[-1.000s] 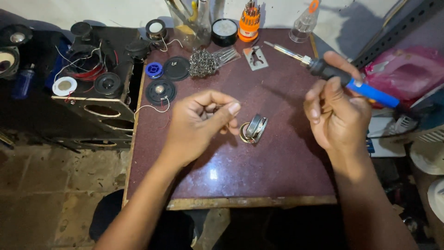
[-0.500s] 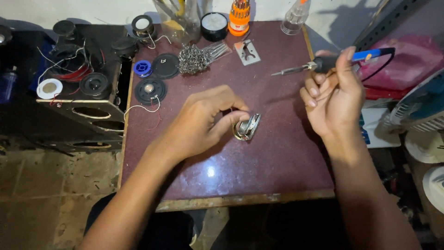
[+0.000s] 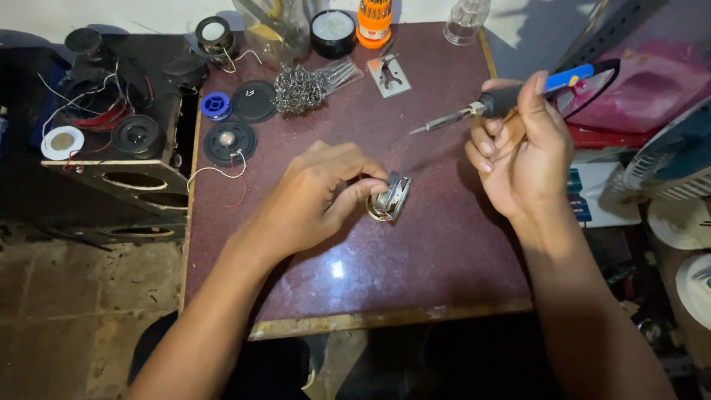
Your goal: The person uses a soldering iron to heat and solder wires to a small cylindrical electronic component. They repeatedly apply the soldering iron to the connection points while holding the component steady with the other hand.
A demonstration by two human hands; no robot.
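My left hand [image 3: 320, 194] pinches a small round metal part [image 3: 390, 200], a speaker-like piece with a silver frame, which rests on the dark red table top [image 3: 415, 259]. My right hand [image 3: 518, 152] is raised to the right of it and grips a soldering iron [image 3: 503, 100] with a black and blue handle. The iron's metal tip points left, ending above the table a short way beyond the small part, not touching it.
At the table's back lie a wire-wool tip cleaner [image 3: 300, 87], a black round speaker [image 3: 230, 142] with red and white leads, a blue solder spool [image 3: 216, 105], a black disc [image 3: 254, 101], a metal bracket [image 3: 389, 75], an orange screwdriver set [image 3: 374, 22] and a clear bottle [image 3: 466, 21]. A black speaker box [image 3: 111, 148] stands left; a pink bag [image 3: 644, 92] and fan sit right.
My right hand has turned the soldering iron so its tip points left and moved it closer to the part. My left hand has stayed on the metal part.
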